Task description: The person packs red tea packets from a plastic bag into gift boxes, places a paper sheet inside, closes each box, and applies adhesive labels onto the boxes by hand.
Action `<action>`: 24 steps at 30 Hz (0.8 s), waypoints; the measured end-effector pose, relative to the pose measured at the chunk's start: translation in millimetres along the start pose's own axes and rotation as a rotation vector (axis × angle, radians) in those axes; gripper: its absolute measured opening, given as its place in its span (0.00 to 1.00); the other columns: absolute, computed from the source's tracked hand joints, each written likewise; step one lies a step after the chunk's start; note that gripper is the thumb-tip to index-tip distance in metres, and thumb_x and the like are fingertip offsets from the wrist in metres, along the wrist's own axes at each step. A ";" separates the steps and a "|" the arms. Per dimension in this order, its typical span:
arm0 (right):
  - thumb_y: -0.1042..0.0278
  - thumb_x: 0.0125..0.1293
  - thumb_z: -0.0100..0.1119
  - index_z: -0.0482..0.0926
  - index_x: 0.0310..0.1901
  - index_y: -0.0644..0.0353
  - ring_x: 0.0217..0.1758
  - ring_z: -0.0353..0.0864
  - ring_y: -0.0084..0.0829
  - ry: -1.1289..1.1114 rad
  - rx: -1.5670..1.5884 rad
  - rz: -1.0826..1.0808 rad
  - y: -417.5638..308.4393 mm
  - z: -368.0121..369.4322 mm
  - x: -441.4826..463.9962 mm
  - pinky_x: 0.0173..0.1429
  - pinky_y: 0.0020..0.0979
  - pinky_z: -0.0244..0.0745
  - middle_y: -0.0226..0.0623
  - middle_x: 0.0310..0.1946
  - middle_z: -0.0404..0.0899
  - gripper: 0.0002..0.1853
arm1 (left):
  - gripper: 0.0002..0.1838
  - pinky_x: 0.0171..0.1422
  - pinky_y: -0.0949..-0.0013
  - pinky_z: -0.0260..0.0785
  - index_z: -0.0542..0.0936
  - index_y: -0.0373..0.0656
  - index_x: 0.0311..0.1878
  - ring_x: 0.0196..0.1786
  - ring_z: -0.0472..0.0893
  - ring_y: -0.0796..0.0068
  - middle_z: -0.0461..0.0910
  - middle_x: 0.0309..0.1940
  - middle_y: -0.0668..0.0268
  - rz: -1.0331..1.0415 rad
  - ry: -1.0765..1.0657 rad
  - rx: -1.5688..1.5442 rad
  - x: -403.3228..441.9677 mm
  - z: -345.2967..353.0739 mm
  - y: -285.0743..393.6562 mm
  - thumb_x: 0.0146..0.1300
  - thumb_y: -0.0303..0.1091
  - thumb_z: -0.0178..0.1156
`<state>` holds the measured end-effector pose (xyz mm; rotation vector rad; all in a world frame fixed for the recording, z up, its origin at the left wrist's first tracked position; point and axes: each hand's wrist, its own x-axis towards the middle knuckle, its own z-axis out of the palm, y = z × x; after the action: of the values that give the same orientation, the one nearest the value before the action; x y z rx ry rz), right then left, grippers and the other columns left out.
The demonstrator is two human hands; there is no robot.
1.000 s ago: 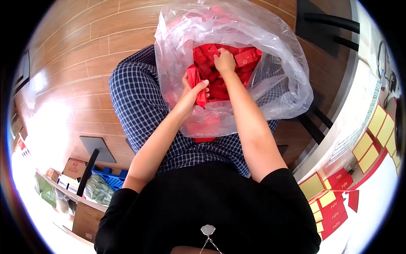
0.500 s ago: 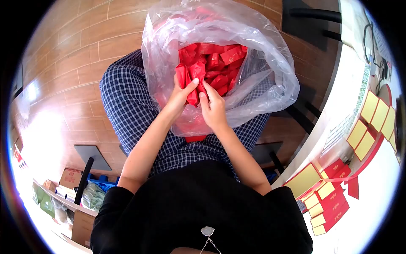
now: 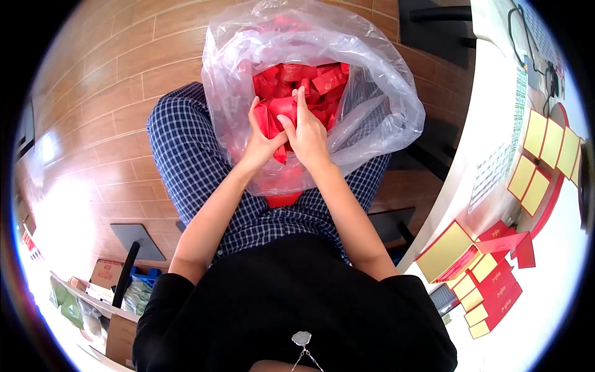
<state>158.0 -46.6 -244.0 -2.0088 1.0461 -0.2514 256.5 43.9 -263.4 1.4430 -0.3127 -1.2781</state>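
My left hand [image 3: 261, 147] and my right hand [image 3: 308, 136] are together over the open mouth of a clear plastic bag [image 3: 384, 87] in my lap. Between them they hold a crumpled red piece [image 3: 270, 121], thin like paper or cloth; its exact kind cannot be made out. The left fingers support its left side, partly hidden behind it. My right fingers point up along its right side, with the thumb toward the left hand. Many similar red pieces [image 3: 328, 80], some folded flat, lie loosely inside the bag just beyond my hands.
To the right stands a white table [image 3: 455, 186] with red-and-yellow boxes [image 3: 496, 288], yellow cards with red edges [image 3: 545, 139] and cables [image 3: 548, 77]. Black table feet [image 3: 139, 242] stand on the wood-look tiled floor [image 3: 118, 111]. Cardboard boxes [image 3: 106, 273] are at the lower left.
My right hand has turned, its fingers now extended upward beside the red piece rather than pinching it. The red piece looks more spread between my hands. The view has shifted slightly.
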 end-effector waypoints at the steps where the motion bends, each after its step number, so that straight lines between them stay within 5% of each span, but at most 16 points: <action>1: 0.56 0.67 0.59 0.50 0.71 0.74 0.52 0.80 0.53 -0.002 -0.062 -0.042 0.1 -0.1 -0.7 0.51 0.41 0.77 0.61 0.57 0.74 0.41 | 0.55 0.72 0.59 0.60 0.33 0.45 0.75 0.70 0.64 0.62 0.59 0.67 0.52 -0.006 0.000 0.011 -0.6 0.8 -2.6 0.57 0.28 0.65; 8: 0.61 0.71 0.53 0.59 0.70 0.68 0.60 0.76 0.49 0.192 -0.089 -0.146 -4.6 3.9 -8.2 0.57 0.39 0.75 0.56 0.64 0.69 0.31 | 0.52 0.72 0.62 0.58 0.36 0.43 0.75 0.69 0.65 0.64 0.60 0.67 0.54 -0.057 -0.032 0.012 -1.8 -3.5 -12.8 0.59 0.32 0.65; 10: 0.61 0.72 0.52 0.60 0.70 0.66 0.61 0.75 0.47 0.132 0.152 -0.048 -9.5 -2.3 -7.8 0.60 0.38 0.73 0.54 0.65 0.68 0.29 | 0.43 0.70 0.64 0.60 0.49 0.41 0.73 0.67 0.67 0.67 0.65 0.64 0.58 -0.229 -0.088 -0.256 -1.2 -4.9 -3.9 0.60 0.34 0.63; 12: 0.62 0.71 0.53 0.64 0.69 0.60 0.65 0.73 0.42 0.083 0.539 0.024 -4.4 -6.7 -4.3 0.67 0.35 0.67 0.50 0.64 0.70 0.27 | 0.28 0.58 0.67 0.71 0.67 0.41 0.64 0.53 0.78 0.71 0.77 0.53 0.62 -0.425 -0.070 -0.466 -4.4 -6.2 11.1 0.62 0.38 0.60; 14: 0.64 0.68 0.58 0.66 0.68 0.60 0.65 0.73 0.42 0.025 0.629 0.071 -13.6 -25.7 -2.7 0.67 0.35 0.67 0.49 0.61 0.74 0.28 | 0.23 0.51 0.66 0.74 0.72 0.40 0.58 0.43 0.82 0.68 0.81 0.44 0.61 -0.497 -0.125 -0.494 -3.5 -10.6 11.1 0.63 0.42 0.58; 18: 0.64 0.64 0.63 0.70 0.65 0.60 0.56 0.79 0.41 -0.037 0.294 -0.176 -11.2 -50.2 0.6 0.59 0.36 0.73 0.49 0.55 0.78 0.27 | 0.27 0.49 0.68 0.74 0.70 0.41 0.61 0.45 0.80 0.71 0.79 0.46 0.63 -0.614 -0.175 -0.447 -4.6 -11.6 15.4 0.63 0.45 0.59; 21: 0.65 0.62 0.64 0.78 0.56 0.61 0.44 0.82 0.41 -0.050 0.173 -0.174 -9.9 -54.7 0.3 0.49 0.37 0.76 0.49 0.45 0.82 0.21 | 0.33 0.50 0.68 0.73 0.64 0.43 0.66 0.47 0.77 0.74 0.76 0.49 0.66 -0.397 -0.238 -0.297 -5.9 -6.4 11.6 0.61 0.44 0.63; 24: 0.67 0.62 0.63 0.82 0.44 0.63 0.35 0.82 0.43 -0.016 0.099 -0.242 -5.7 -52.1 2.2 0.42 0.38 0.78 0.47 0.35 0.83 0.12 | 0.54 0.72 0.64 0.57 0.45 0.43 0.76 0.71 0.61 0.66 0.58 0.68 0.58 -0.212 -0.355 -0.081 -1.4 -8.9 1.6 0.55 0.42 0.71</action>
<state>136.1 -77.1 -207.3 -2.0429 0.7639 -0.4064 264.0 49.2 -263.3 1.2001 -0.3452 -1.7048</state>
